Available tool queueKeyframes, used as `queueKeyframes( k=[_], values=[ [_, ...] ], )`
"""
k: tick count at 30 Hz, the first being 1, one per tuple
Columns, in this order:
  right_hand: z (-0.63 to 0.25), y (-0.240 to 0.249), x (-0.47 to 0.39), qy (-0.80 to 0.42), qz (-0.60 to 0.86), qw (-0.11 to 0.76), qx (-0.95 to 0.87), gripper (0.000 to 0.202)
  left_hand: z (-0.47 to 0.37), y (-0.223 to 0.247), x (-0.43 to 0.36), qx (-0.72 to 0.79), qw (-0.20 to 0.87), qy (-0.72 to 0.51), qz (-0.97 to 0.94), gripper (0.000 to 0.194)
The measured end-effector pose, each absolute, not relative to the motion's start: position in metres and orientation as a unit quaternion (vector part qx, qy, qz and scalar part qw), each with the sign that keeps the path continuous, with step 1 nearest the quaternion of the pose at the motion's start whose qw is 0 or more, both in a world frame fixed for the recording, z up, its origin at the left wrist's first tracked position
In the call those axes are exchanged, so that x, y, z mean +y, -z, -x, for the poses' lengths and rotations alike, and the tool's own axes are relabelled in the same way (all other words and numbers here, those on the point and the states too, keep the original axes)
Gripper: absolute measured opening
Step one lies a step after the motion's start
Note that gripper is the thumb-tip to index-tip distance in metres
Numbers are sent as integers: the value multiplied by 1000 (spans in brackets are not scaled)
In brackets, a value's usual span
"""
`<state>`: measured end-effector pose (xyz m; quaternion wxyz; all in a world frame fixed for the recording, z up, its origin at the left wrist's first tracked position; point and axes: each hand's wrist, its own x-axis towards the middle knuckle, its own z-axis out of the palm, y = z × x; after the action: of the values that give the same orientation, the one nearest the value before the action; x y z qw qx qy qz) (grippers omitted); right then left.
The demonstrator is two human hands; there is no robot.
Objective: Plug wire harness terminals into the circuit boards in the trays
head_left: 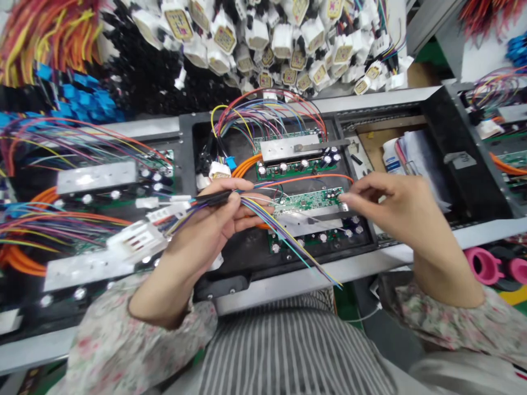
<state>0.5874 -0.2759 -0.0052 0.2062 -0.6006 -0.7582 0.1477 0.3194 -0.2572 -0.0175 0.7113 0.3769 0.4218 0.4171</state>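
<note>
My left hand holds a wiring harness by its black sleeve, thumb on top and fingers beneath. White connectors hang off the harness on the left, and loose yellow, purple and turquoise wires fan out to the right. From the harness an orange wire arcs over the lower green circuit board to my right hand. Thumb and forefinger of that hand are pinched around the wire's end, at the board's right end; the tip is hidden. A silver metal bar runs along this board.
Above it in the black tray lies a second board with wires attached. More wired boards lie at left. White connectors and blue-ended wires are heaped behind. A compartment at right holds a white bottle.
</note>
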Motion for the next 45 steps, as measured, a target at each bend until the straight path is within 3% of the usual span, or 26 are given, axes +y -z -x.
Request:
queueKeyframes(
  k=[4,10,21,27,31,36,40,45],
  values=[
    [-558,-2,-273,-152,492,172,-840,16,-319,19,-258,435,702,-418,-378,17],
    [-547,9,-258,-185,538,270,-777,10,-319,22,-258,424,702,-417,-392,25],
    [-545,20,-251,-207,539,244,-779,12,-319,21,-258,435,687,-420,-403,22],
    [-546,22,-250,-164,537,186,-806,12,-320,19,-258,428,696,-428,-386,21],
    [-540,14,-265,-146,529,200,-812,12,-320,19,-257,434,694,-432,-379,18],
    [-549,-3,-277,-126,493,149,-848,10,-320,19,-257,441,691,-416,-393,16],
    [-573,-5,-267,-99,612,228,-751,11,-320,20,-257,429,697,-415,-398,21],
    [-578,12,-261,-135,610,280,-728,8,-320,22,-257,415,693,-432,-401,28]
  ],
)
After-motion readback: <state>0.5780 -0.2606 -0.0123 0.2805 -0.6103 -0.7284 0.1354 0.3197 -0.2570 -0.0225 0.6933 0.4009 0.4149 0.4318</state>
